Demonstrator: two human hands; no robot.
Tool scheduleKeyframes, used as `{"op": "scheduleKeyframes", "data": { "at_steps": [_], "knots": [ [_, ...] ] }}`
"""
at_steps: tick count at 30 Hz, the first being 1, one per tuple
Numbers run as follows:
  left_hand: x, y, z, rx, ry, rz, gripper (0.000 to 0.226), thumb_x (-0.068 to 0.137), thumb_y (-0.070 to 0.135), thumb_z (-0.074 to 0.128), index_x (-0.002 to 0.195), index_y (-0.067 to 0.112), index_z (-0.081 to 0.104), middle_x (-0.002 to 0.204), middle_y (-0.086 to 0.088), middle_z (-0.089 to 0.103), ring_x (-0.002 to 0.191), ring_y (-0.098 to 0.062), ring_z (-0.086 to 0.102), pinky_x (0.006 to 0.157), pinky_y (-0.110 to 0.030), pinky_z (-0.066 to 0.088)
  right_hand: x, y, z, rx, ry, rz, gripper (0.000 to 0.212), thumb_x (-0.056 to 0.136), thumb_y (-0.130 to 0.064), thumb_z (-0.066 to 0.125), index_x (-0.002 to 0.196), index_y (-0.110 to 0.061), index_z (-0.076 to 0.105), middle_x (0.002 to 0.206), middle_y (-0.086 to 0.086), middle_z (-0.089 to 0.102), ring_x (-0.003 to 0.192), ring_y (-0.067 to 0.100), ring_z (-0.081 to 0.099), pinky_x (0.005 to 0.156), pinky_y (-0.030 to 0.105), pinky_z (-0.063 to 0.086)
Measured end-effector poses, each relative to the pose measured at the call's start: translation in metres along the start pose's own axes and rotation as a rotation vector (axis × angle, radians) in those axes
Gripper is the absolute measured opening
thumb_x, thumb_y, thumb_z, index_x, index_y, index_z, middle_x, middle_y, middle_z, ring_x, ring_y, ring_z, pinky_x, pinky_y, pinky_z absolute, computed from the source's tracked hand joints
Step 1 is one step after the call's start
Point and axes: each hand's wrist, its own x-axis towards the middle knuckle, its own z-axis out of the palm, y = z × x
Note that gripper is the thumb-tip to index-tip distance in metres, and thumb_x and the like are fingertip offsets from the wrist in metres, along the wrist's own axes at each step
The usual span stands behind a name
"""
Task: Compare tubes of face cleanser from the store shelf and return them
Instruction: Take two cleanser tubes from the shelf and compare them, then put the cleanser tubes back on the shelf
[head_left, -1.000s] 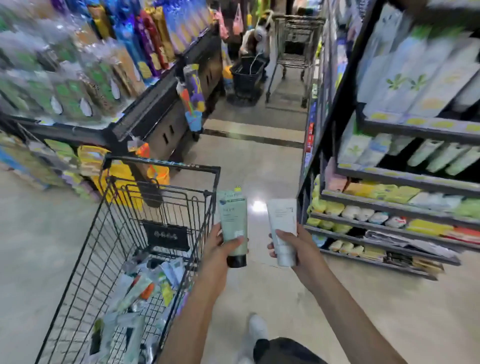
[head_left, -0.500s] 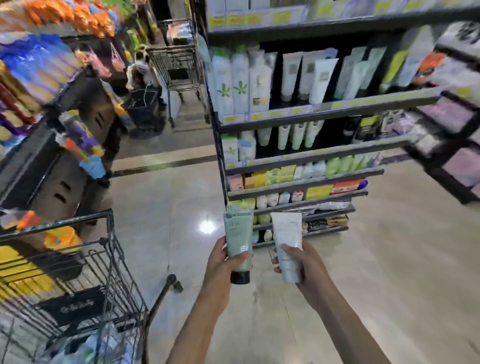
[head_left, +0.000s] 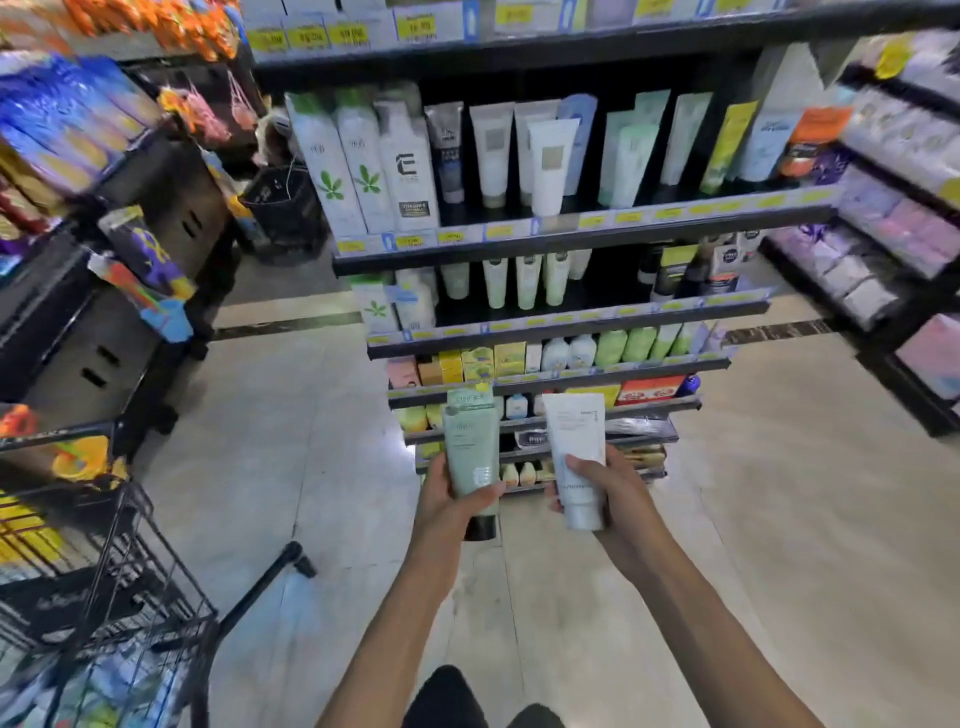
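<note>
My left hand (head_left: 451, 503) grips a pale green tube (head_left: 470, 447) with a black cap at the bottom, held upright. Beside it, my right hand (head_left: 608, 491) holds a white tube (head_left: 575, 436) with a grey cap, also cap down. Both tubes sit side by side in front of me, a small gap between them. Straight ahead stands the store shelf (head_left: 571, 244) with rows of white and green cleanser tubes on its upper levels, an arm's length beyond my hands.
A black wire shopping cart (head_left: 119, 597) with packets inside stands at the lower left. A snack rack (head_left: 78, 171) fills the left side. Another shelf unit (head_left: 904, 218) with purple packs is at the right. A black basket (head_left: 283, 202) sits on the floor behind.
The view has swung right from the aisle and cart to face the cleanser shelf head on. Both hands have kept the same tubes, held the same way.
</note>
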Motion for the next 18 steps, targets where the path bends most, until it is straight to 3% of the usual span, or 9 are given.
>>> {"op": "scheduleKeyframes", "data": {
  "at_steps": [5,9,11,18],
  "knots": [
    [0.038,0.002,0.030,0.016,0.093,-0.010,0.058,0.075,-0.003,0.084,0.123,0.022,0.061,0.115,-0.003,0.074,0.104,-0.021,0.071,0.081,-0.033,0.059,0.045,-0.026,-0.015,0.030,-0.035,0.031,0.037,0.094,-0.007,0.066,0.130,-0.009,0.060,0.096,0.014,0.070,0.076,0.030,0.065,0.064,0.039,0.058],
    [0.088,0.003,0.041,0.025,0.127,0.003,0.060,0.076,-0.003,0.082,0.125,0.022,0.060,0.115,0.001,0.075,0.106,-0.021,0.071,0.087,-0.038,0.060,0.089,-0.043,-0.018,0.005,-0.040,0.050,0.036,0.094,-0.008,0.066,0.130,-0.010,0.061,0.099,0.013,0.071,0.072,0.025,0.067,0.063,0.037,0.056],
    [0.115,0.005,0.046,0.027,0.143,0.012,0.059,0.076,-0.004,0.081,0.125,0.022,0.061,0.114,0.002,0.075,0.104,-0.018,0.071,0.082,-0.033,0.060,0.111,-0.051,-0.018,-0.011,-0.043,0.056,0.038,0.095,-0.009,0.066,0.132,-0.011,0.060,0.097,0.012,0.072,0.073,0.027,0.067,0.061,0.036,0.056],
    [0.200,0.015,0.058,0.086,0.227,0.063,0.054,0.077,0.001,0.084,0.121,0.019,0.059,0.115,0.000,0.073,0.106,-0.016,0.069,0.087,-0.033,0.058,0.172,-0.074,-0.009,-0.039,-0.107,0.071,0.039,0.097,-0.009,0.065,0.135,-0.007,0.056,0.101,0.015,0.070,0.078,0.031,0.066,0.066,0.041,0.058]
  ]
}}
